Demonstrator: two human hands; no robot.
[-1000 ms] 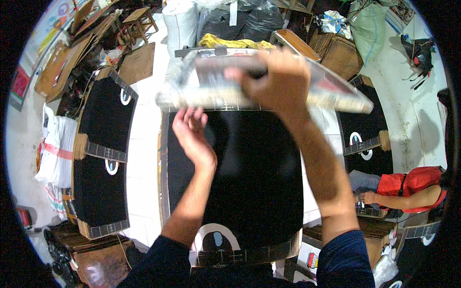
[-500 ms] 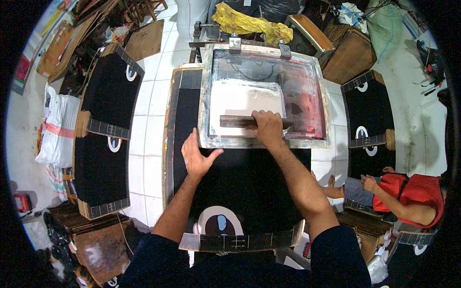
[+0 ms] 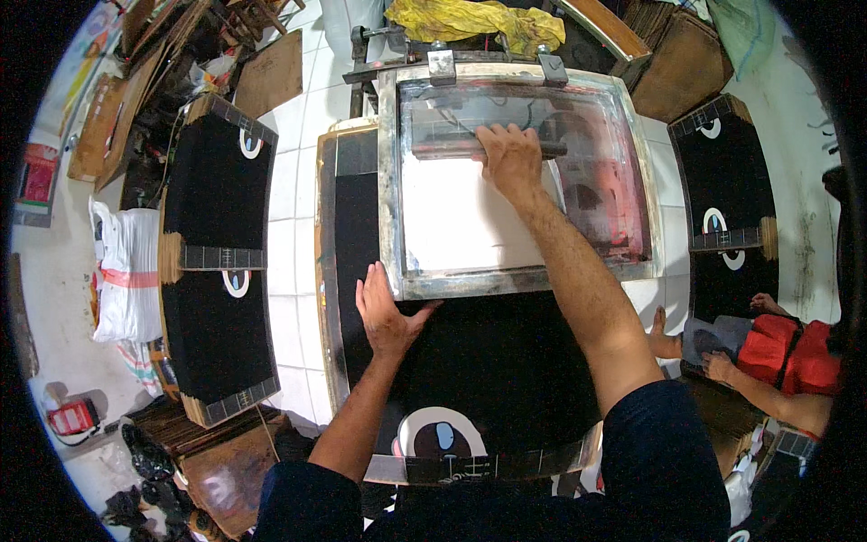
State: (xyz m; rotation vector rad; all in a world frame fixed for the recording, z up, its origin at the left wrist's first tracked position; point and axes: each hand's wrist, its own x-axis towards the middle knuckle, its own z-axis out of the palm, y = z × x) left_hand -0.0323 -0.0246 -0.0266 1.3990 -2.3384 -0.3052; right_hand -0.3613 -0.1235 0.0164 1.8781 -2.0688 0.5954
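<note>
The right hand had its fingers clamped on a dark bar, which lay across the far part of the screen frame. The left hand, with thumb and fingers apart, was at the near left corner. The frame was over the black cloth, its right edge reaching past it. Leftward, an open strip of tiled floor bordered the worktop. The printed wall sheet was too small for reading.
</note>
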